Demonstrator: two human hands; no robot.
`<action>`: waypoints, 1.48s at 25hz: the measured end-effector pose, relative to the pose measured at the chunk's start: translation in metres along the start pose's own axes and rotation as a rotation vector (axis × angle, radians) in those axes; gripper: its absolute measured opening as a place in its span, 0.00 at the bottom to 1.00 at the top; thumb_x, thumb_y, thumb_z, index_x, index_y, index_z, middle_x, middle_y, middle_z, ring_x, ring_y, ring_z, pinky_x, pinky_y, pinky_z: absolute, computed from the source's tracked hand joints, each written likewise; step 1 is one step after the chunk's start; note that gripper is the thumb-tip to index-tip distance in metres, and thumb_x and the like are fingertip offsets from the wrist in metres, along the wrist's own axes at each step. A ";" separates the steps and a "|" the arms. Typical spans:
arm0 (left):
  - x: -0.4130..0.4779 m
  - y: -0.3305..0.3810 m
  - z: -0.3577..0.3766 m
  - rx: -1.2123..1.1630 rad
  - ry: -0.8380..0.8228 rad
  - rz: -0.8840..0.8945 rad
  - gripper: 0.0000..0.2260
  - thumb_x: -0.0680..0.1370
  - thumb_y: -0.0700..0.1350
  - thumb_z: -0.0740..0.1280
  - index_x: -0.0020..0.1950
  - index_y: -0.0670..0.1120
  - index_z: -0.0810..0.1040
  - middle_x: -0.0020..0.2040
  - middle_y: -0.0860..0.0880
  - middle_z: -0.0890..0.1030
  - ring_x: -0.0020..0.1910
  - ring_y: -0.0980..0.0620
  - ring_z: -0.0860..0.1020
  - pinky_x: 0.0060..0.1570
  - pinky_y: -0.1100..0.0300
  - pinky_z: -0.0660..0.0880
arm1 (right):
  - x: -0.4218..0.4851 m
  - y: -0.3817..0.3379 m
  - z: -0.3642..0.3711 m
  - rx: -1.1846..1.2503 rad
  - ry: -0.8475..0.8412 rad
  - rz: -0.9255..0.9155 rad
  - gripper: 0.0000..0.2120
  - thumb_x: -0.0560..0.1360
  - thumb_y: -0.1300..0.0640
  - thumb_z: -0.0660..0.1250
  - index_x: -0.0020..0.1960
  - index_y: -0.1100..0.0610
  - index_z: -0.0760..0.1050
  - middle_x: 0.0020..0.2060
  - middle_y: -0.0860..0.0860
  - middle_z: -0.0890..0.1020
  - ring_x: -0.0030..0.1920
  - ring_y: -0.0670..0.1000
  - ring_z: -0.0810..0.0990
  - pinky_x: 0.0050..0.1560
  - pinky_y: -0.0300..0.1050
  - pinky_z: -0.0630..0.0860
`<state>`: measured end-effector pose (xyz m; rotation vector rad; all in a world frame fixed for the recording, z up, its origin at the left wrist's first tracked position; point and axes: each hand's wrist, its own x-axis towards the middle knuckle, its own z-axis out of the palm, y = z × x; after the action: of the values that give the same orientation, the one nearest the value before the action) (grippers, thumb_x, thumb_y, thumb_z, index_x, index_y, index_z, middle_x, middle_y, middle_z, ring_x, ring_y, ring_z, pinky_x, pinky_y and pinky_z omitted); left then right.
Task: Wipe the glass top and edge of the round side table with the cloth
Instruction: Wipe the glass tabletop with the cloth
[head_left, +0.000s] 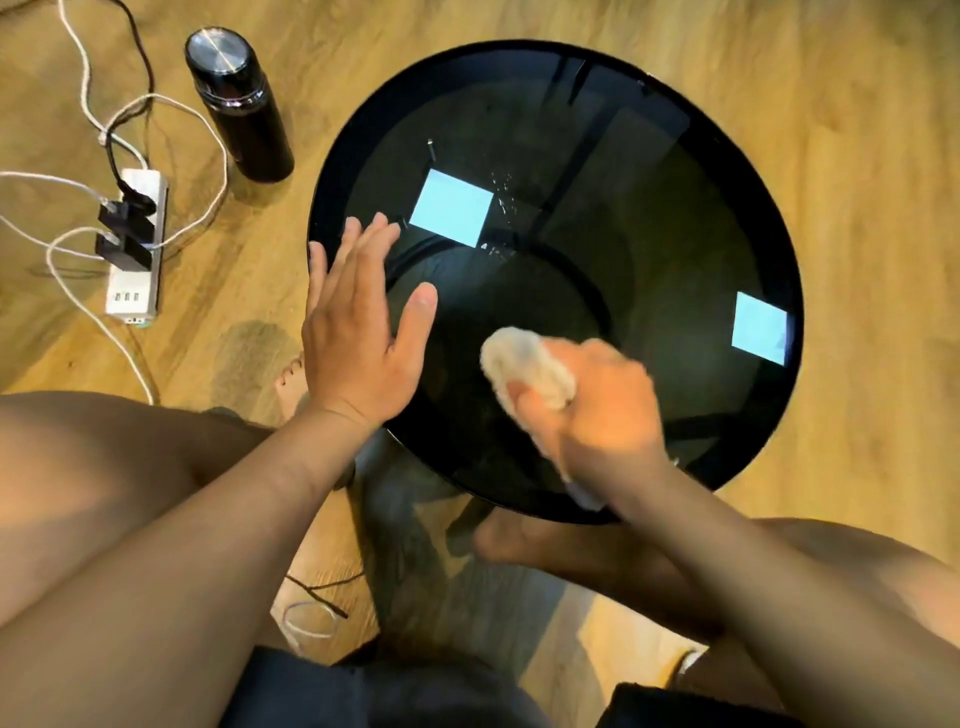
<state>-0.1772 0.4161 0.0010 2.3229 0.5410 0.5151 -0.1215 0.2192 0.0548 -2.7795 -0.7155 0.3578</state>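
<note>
The round side table (649, 171) has a dark glass top in a black rim and fills the middle of the view. My right hand (597, 410) is shut on a bunched pale cloth (524, 364) and presses it onto the glass near the front edge; the hand is motion-blurred. My left hand (363, 322) lies flat with spread fingers on the table's left rim, holding nothing. A few water droplets (501, 200) sit on the glass near the centre, beside a bright square ceiling-light reflection.
A black flask (239, 104) stands on the wooden floor left of the table. Further left lies a white power strip (137, 249) with black plugs and looping white and black cables. My bare knees and feet are under and beside the table's front.
</note>
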 end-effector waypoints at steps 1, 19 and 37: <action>0.000 0.000 0.000 0.005 -0.013 0.014 0.24 0.81 0.55 0.53 0.73 0.45 0.65 0.76 0.45 0.67 0.79 0.46 0.58 0.78 0.48 0.44 | -0.036 -0.023 0.006 0.022 -0.102 -0.127 0.22 0.72 0.38 0.60 0.61 0.46 0.77 0.47 0.52 0.81 0.45 0.57 0.81 0.44 0.51 0.78; 0.001 0.002 -0.001 0.158 -0.088 0.007 0.25 0.80 0.56 0.54 0.72 0.45 0.67 0.75 0.44 0.69 0.79 0.46 0.57 0.78 0.47 0.42 | -0.056 0.001 -0.003 0.007 -0.151 -0.188 0.23 0.71 0.35 0.60 0.61 0.45 0.77 0.48 0.51 0.82 0.46 0.56 0.83 0.40 0.45 0.74; 0.001 0.009 -0.006 0.178 -0.126 -0.010 0.24 0.80 0.54 0.55 0.72 0.43 0.66 0.75 0.42 0.68 0.79 0.44 0.57 0.78 0.44 0.43 | -0.067 0.016 -0.021 0.054 -0.248 -0.110 0.19 0.71 0.36 0.60 0.53 0.46 0.78 0.42 0.47 0.82 0.44 0.52 0.82 0.39 0.45 0.73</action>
<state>-0.1777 0.4136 0.0119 2.5000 0.5577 0.3243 -0.1655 0.1687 0.0810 -2.6584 -0.8955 0.6972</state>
